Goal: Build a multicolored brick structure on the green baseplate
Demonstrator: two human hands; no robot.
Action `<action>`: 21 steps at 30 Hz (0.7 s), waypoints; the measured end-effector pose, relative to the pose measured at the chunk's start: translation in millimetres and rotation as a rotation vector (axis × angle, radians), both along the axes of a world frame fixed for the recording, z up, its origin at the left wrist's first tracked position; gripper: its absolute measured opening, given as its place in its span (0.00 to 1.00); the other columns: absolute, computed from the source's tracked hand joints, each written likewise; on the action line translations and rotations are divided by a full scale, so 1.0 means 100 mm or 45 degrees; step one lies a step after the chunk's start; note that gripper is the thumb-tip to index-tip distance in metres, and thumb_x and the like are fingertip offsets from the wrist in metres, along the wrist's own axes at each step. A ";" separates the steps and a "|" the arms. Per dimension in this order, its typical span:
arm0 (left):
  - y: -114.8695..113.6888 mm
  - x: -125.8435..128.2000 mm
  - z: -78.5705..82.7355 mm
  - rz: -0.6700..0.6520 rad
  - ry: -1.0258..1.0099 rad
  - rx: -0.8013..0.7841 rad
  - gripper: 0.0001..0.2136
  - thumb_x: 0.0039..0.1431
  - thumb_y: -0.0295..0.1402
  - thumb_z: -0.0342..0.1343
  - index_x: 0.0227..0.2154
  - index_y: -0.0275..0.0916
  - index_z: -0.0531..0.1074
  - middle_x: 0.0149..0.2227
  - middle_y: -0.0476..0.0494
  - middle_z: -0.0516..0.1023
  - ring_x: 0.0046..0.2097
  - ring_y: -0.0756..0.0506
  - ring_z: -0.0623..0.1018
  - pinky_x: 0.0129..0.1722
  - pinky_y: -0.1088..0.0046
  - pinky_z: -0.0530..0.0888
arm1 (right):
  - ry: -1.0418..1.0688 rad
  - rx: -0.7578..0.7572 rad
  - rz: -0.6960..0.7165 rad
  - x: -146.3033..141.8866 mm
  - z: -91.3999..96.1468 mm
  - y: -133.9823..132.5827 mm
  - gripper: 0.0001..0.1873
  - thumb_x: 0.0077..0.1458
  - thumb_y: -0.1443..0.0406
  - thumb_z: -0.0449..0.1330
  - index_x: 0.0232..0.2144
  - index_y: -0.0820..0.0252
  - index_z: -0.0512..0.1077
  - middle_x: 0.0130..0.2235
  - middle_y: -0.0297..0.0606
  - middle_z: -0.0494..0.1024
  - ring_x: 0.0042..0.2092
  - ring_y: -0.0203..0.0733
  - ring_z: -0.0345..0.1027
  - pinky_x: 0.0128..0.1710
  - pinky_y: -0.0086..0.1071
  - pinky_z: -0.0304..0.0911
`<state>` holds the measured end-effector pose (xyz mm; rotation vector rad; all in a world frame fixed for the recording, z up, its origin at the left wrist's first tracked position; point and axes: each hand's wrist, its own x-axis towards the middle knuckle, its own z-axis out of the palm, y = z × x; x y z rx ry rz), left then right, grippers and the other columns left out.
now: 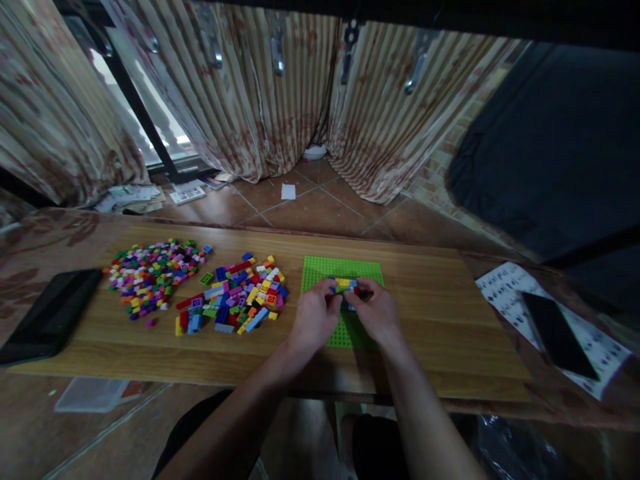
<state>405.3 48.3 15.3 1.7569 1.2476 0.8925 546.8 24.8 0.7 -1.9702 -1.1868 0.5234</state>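
A green studded baseplate [315,268] lies on the wooden board, partly covered by my hands. Over its middle, my left hand [317,310] and my right hand [376,308] close in from both sides on a small group of toy bricks [345,284], yellow and blue with a darker part below. The fingers and thumbs of both hands are bent against its ends. My fingers hide much of the group, and I cannot tell whether it touches the baseplate.
Left of the baseplate lies a pile of larger bricks [240,293], with a pile of smaller pieces [150,273] beyond. A black tablet [50,313] rests at the board's left end. To the right, a phone [557,333] lies on a printed sheet [505,287]. The wooden board [440,320] extends rightward.
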 end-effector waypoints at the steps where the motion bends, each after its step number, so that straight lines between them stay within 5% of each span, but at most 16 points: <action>1: 0.02 -0.04 0.01 0.029 -0.021 0.016 0.09 0.58 0.26 0.53 0.41 0.38 0.74 0.32 0.45 0.80 0.33 0.47 0.78 0.34 0.72 0.72 | 0.037 0.017 -0.006 0.03 -0.01 0.00 0.24 0.49 0.54 0.61 0.44 0.63 0.76 0.39 0.47 0.82 0.38 0.49 0.75 0.41 0.43 0.68; 8: 0.34 -0.36 0.00 0.246 -0.239 0.038 0.11 0.58 0.29 0.52 0.40 0.36 0.76 0.32 0.44 0.80 0.34 0.47 0.77 0.36 0.73 0.72 | 0.097 0.213 -0.191 0.13 0.05 -0.03 0.24 0.52 0.51 0.57 0.40 0.64 0.78 0.38 0.48 0.82 0.38 0.49 0.75 0.41 0.43 0.68; 15: 0.35 -0.45 0.04 0.216 -0.385 -0.011 0.09 0.57 0.31 0.54 0.38 0.36 0.76 0.33 0.44 0.80 0.36 0.47 0.78 0.37 0.73 0.73 | 0.047 0.126 -0.043 -0.04 0.12 -0.07 0.30 0.52 0.48 0.57 0.47 0.66 0.75 0.41 0.49 0.80 0.39 0.49 0.73 0.42 0.44 0.68; 21: 0.35 -0.55 0.10 0.220 -0.436 0.003 0.07 0.56 0.29 0.54 0.34 0.36 0.76 0.32 0.47 0.79 0.34 0.48 0.77 0.35 0.75 0.71 | -0.205 -0.005 0.058 -0.08 0.04 -0.06 0.37 0.48 0.47 0.61 0.52 0.68 0.71 0.50 0.56 0.73 0.50 0.56 0.68 0.51 0.50 0.63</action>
